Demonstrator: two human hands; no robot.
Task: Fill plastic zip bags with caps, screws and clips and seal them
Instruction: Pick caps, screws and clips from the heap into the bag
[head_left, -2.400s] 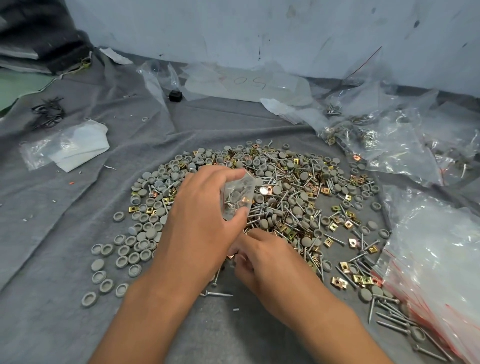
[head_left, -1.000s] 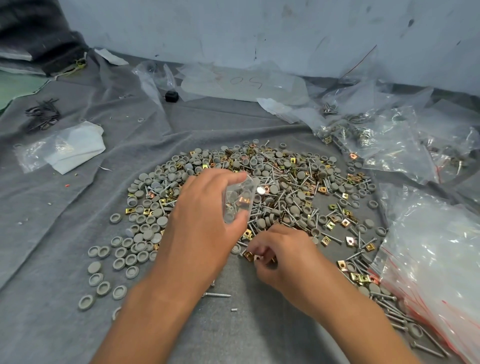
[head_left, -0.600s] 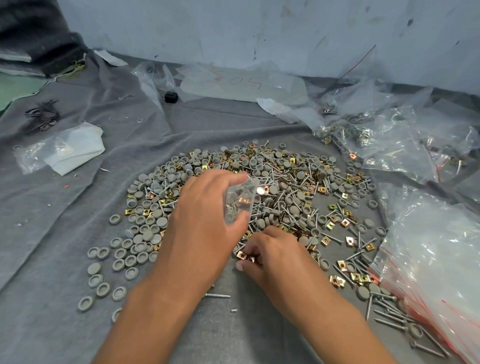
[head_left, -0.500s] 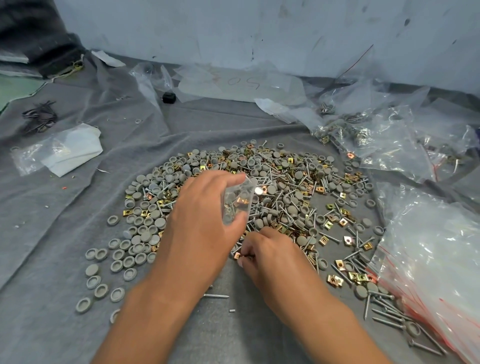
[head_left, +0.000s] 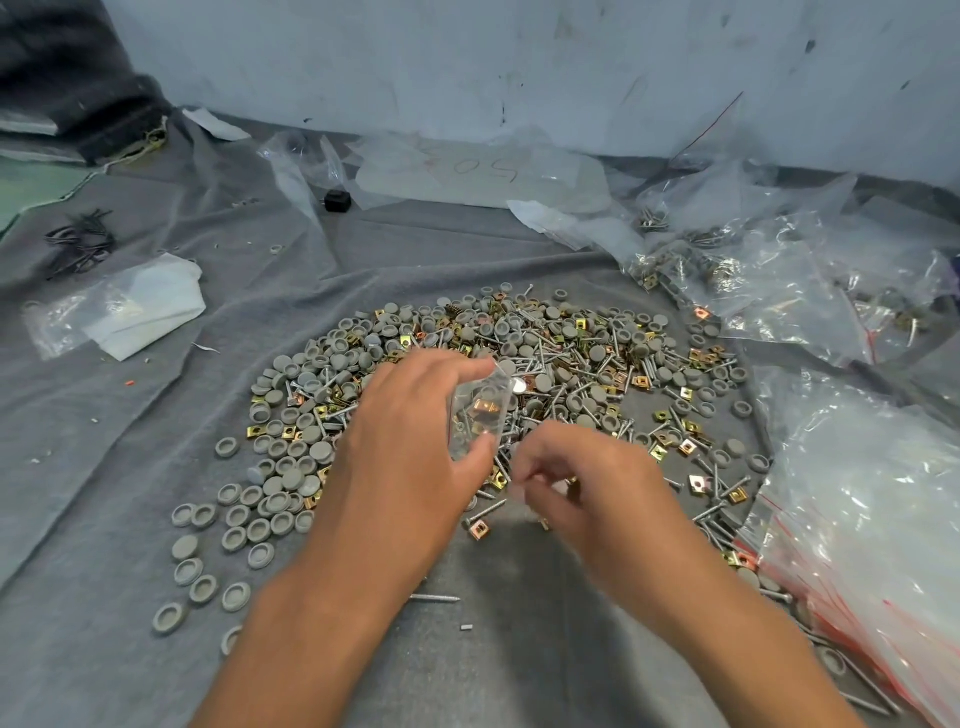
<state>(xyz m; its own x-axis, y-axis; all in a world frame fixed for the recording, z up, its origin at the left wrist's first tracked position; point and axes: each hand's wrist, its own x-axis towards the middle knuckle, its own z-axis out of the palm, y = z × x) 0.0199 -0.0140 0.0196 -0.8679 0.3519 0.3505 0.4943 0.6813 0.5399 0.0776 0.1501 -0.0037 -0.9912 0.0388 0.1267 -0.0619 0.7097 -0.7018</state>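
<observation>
Zip bag (head_left: 480, 415) between left fingers (head_left: 470, 370) (clip inside)

Grey cloth (head_left: 156, 415) spread under everything: matt, soft weave, creased in folds. Caps (head_left: 283, 480): grey plastic, matt, smooth. Screws (head_left: 571, 358): silvery metal, dull shine, threaded shanks. Clips (head_left: 696, 484): brass-coloured metal, glossy. Small zip bag (head_left: 480, 415): clear plastic, glossy. Bags at the cloth's right edge (head_left: 857, 493): clear crinkled film, glossy, red seal lines. Back wall (head_left: 519, 78): pale, matt, scuffed.
</observation>
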